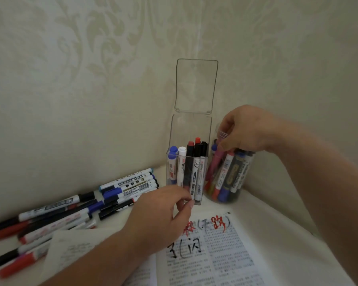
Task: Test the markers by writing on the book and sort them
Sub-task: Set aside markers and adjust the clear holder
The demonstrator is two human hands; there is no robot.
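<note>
My right hand (248,131) is up at the mouth of the jar (232,188), fingers (222,145) curled down among the caps with the thumb over the pink marker (214,162). Whether I've actually pinched it I cannot tell. My left hand (161,215) sits at the foot of the box (189,129), fingers (182,200) loosely curled, thumb and forefinger tips nearly together at its near corner. I'd say that steadies the tall box (its lid (195,85) stands open so markers can drop straight in), though a real grip isn't clear. The book (232,259) lies open just before both containers, with red and black test strokes on the page, near enough to write on without shifting anything. More markers (70,209) lie loose on the desk (277,219) to the left, I judge as a pile of their own.
</note>
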